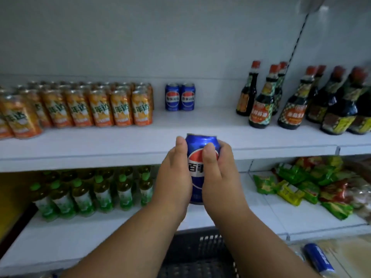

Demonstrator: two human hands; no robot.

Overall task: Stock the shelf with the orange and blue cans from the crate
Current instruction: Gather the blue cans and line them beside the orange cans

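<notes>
Here, a white shelf (200, 125) spans the middle of the frame, its front edge running left to right just behind the hands. Orange cans (80, 105) fill its left stretch in packed rows. Dark sauce bottles (297, 101) with red caps crowd the right stretch. Two blue cans (180, 96) stand upright, touching, toward the back near centre, apart from both groups.

Lower shelf: green-capped bottles (90, 193) at lower left, green and red snack packets (313, 185) heaped at lower right.

Dark crate (200, 255) at bottom centre, mostly hidden by the forearms. Another blue can (319, 259) lies on its side at lower right, beside the crate.

Centre frame: one held blue can (197, 171), upright, gripped between both hands in front of the shelf edge. Left hand (172, 177) wraps its left side, thumb up along the wall. Right hand (222, 173) wraps the right side, thumb across the logo. Fingers behind the can not visible.
</notes>
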